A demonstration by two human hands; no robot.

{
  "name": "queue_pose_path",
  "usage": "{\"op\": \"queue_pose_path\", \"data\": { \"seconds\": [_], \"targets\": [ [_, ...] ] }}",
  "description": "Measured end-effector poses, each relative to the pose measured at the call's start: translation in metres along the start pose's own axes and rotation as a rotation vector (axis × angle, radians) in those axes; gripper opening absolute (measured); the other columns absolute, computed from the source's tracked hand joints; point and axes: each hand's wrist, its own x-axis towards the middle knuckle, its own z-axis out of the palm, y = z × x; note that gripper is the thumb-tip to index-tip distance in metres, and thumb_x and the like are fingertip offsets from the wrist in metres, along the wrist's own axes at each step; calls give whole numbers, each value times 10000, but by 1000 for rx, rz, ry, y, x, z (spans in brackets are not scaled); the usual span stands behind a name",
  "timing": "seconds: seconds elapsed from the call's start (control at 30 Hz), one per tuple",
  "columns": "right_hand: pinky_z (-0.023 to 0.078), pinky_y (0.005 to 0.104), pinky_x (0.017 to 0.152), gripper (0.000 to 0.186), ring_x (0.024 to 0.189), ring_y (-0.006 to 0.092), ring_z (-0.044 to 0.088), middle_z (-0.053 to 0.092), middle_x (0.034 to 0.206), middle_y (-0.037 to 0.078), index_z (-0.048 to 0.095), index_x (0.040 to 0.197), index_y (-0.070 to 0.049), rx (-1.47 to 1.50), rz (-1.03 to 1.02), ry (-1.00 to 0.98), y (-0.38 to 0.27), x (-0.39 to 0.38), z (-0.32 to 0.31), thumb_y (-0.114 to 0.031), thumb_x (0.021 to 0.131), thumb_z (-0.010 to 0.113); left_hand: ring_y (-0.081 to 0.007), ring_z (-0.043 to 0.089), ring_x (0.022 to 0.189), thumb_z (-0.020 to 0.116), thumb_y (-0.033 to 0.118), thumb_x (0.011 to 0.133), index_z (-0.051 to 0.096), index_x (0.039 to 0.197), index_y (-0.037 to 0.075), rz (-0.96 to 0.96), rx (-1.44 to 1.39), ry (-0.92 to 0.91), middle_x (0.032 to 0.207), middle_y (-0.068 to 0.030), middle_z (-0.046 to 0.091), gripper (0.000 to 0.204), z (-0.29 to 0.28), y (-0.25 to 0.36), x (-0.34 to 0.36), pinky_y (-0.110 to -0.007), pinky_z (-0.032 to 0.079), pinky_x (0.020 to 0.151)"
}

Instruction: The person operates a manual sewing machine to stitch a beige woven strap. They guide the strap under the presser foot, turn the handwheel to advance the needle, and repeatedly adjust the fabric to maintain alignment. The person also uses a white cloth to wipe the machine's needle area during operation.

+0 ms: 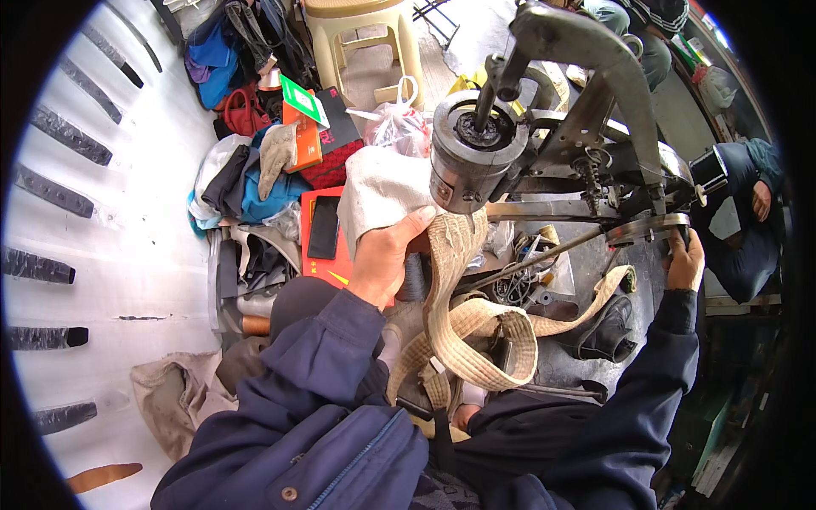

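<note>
My left hand (380, 262) pinches a cream cloth (382, 183), thumb on top and the other fingers hidden beneath. A beige ribbed webbing strap (456, 293) hangs from beside the thumb and loops down over my lap. Right above this stands a black cast-metal hand-cranked sewing machine (595, 89). Its round metal head (466, 174) meets the cloth and the top of the strap; the needle is not visible. On the machine's right side, my right hand (685, 262) has its fingers closed at the rim of the handwheel (646, 229).
A dark phone (324, 227) lies on a red box (340, 270), left of my left hand. Behind are piled clothes (246, 183), a plastic bag (398, 127) and a cream stool (361, 38). A black shoe (608, 330) sits below the machine. Another person's hand (762, 201) shows far right.
</note>
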Motion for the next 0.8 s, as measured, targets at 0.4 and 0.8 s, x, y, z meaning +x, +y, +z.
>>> {"op": "queue_pose_path", "data": {
  "seconds": [0.4,0.8],
  "targets": [
    [441,321,387,293,415,168,535,603,728,53,633,1125,-23,245,539,-478,55,-44,87,-262,956,632,-177,629,1032,681,16,888,584,1229,40,-32,-28,-13,1125,-40,648,355,3,4,-1,-341,494,927],
    [494,430,767,287,891,427,638,660,956,238,596,1069,-60,-482,71,200,85,28,-1,-310,935,640,-171,640,1019,703,17,877,616,1201,38,-90,-79,-42,1128,-43,664,336,-2,-1,8,-322,508,907]
  ]
}}
